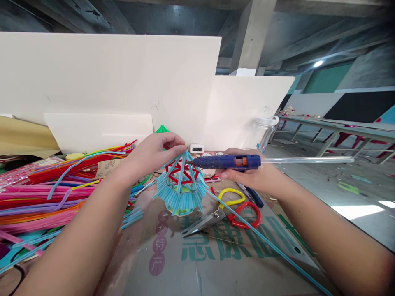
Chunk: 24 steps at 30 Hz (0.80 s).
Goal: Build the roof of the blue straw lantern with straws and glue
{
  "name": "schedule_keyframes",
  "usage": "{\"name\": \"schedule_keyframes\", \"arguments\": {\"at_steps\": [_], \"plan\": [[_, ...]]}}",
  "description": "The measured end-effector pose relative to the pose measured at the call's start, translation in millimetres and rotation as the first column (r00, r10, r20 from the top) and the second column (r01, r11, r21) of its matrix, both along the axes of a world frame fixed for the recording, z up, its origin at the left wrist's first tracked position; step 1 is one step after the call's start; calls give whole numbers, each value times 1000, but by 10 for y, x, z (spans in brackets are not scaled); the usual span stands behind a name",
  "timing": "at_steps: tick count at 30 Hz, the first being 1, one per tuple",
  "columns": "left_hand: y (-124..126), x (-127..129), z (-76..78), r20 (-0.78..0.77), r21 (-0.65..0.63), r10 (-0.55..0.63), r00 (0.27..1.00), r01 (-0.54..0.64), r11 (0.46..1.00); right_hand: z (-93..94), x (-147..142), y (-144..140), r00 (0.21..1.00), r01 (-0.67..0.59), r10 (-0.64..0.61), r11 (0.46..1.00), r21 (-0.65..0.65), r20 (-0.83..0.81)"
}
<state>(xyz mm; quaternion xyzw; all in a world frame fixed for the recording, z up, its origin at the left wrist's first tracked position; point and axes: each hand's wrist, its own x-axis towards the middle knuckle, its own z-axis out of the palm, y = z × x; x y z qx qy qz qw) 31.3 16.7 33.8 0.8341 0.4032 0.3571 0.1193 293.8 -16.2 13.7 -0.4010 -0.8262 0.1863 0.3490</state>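
My right hand is closed around a dark blue glue gun; a long clear glue stick juts from its back end. The gun's nozzle points left, close to the upper part of a craft model made of light blue and red pipe cleaners. This model stands upright, with a flared blue skirt on a round green-yellow base. At its peak, the fingers of my left hand pinch the top, partly hiding it. One long blue pipe cleaner runs from beside the model toward the lower right.
Scissors with yellow and red handles lie on the printed cardboard. Bundled colourful pipe cleaners fill the left side. Behind are a small digital timer, a clear plastic jug and white boards.
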Motion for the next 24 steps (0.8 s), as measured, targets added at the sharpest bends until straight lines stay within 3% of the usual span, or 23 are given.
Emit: {"name": "schedule_keyframes", "arguments": {"at_steps": [13, 24], "plan": [[-8, 1, 3, 2, 9, -15, 1000, 15, 1000, -6, -18, 10, 998, 41, -46, 994, 100, 48], [-7, 1, 9, 3, 11, -16, 1000, 16, 1000, -45, -11, 19, 999, 27, -28, 999, 24, 26]]}}
